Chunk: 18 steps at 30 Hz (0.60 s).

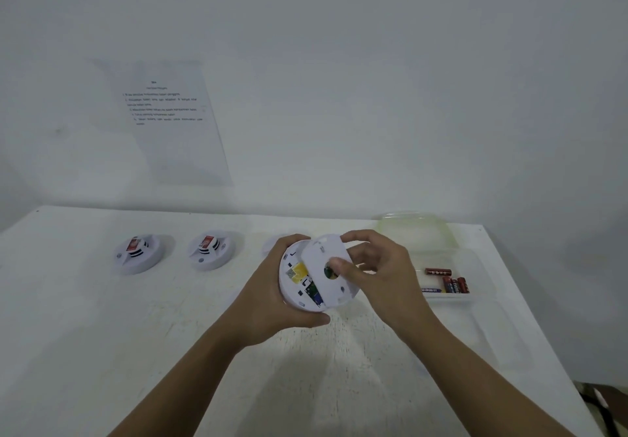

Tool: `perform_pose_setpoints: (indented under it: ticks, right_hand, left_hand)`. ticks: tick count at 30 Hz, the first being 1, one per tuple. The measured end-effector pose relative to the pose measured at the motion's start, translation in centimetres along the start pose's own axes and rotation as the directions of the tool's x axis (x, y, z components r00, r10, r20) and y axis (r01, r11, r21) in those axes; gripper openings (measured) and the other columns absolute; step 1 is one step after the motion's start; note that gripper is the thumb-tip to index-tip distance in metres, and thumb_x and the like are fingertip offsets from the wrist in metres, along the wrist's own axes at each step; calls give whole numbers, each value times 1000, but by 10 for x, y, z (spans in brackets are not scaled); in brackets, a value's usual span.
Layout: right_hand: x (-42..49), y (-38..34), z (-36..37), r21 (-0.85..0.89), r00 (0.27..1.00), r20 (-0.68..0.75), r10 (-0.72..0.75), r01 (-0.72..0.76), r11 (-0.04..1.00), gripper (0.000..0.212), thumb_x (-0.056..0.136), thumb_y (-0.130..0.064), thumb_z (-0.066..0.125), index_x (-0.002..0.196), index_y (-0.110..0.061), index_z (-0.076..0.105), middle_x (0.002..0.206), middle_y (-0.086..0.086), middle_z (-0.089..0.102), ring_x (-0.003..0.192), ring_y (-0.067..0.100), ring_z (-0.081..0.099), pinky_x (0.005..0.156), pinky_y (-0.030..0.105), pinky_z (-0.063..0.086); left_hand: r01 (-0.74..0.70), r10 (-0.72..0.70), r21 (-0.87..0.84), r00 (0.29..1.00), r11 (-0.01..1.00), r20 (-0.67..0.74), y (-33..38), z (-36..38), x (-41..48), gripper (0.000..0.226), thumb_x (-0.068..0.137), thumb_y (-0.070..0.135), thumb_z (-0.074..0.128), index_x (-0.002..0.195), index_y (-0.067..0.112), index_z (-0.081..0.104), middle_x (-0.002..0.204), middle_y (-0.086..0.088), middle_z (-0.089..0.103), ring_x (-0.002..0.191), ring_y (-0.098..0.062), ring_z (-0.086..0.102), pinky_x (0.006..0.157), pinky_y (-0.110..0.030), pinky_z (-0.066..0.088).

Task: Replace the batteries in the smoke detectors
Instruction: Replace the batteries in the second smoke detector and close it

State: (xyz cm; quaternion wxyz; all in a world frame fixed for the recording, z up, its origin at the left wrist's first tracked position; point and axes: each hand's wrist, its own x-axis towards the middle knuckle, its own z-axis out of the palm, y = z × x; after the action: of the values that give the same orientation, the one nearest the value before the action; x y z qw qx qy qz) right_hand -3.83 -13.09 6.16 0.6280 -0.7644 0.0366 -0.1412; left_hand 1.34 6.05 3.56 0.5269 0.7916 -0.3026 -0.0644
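My left hand (272, 304) grips a round white smoke detector (295, 287) from below, its back turned up towards me. Inside it a yellow part and a green circuit board show. My right hand (370, 266) holds the white round back cover (326, 287) by its rim, tilted and partly lifted off the detector, with my thumb at the cover's centre hole. Two more white smoke detectors (139, 254) (212, 249) sit face up on the table at the left. Several red batteries (452, 282) lie in a clear tray (475, 263) to the right.
The white table (102, 334) stands against a white wall. A printed sheet (166, 117) hangs on the wall at the left. A clear lid (414, 229) lies behind the tray. Another white round thing (272, 244) peeks out behind my left hand.
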Motion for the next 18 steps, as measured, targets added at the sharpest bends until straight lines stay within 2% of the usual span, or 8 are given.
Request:
perform_pose_setpoints:
  ticks: [2,4,6,11,13,16,18]
  right_hand:
    - [1,0,2,16,1000,16,8,-8,1000,13,87,-15,76,97,-18,68,82,-1,76,77,21,71,67,37,58]
    - [3,-1,0,87,999,40,18,-21,996,4,93,-14,69,96,-12,69,82,1,76,78,19,70,65,30,57]
    - [3,-3,-3,115,999,38,-9,5,993,8,96,-12,64,95,-7,70,79,2,74,75,9,67,63,17,52]
    - [6,-5,-4,101,999,25,-49,46,994,10,98,-13,62,98,-8,70,82,3,75,76,4,69,65,13,52]
    - [7,-5,-2,113,999,37,-30,26,993,11,98,-14,62,97,-11,73,81,2,76,76,3,69,63,14,51]
    - [6,-4,7,79,998,60,-27,22,997,15,97,-14,63,89,-11,74,80,0,75,80,6,68,67,16,53]
    - [4,-1,15,54,998,67,-7,4,999,16,97,-15,63,85,-13,74,80,-4,74,85,11,67,74,24,54]
  left_hand:
    - [0,0,17,1000,1000,-6,1,0,0,91,59,29,94,130,51,41,131,16,55,123,-14,56,96,-29,56]
    - [4,-4,15,1000,1000,-15,0,-1,0,91,59,28,95,131,47,42,131,14,55,123,-14,56,95,-30,57]
    - [8,-8,-1,1000,1000,-14,-3,-2,0,93,59,23,96,134,36,43,132,8,55,123,-17,57,95,-34,58]
    - [22,-22,1,1000,1000,-15,-6,-3,0,94,59,25,96,136,28,42,132,7,56,123,-17,57,96,-38,58]
    - [29,-29,2,999,1000,-20,-6,-2,1,94,59,28,95,136,31,42,131,10,56,122,-15,57,96,-35,58]
    - [21,-21,7,999,1000,-32,-2,-1,3,90,57,36,94,130,50,42,127,22,56,120,-9,57,95,-25,56]
    - [5,-5,20,1000,1000,-26,-1,-1,5,88,60,25,96,125,55,45,125,23,58,121,-11,57,96,-27,55]
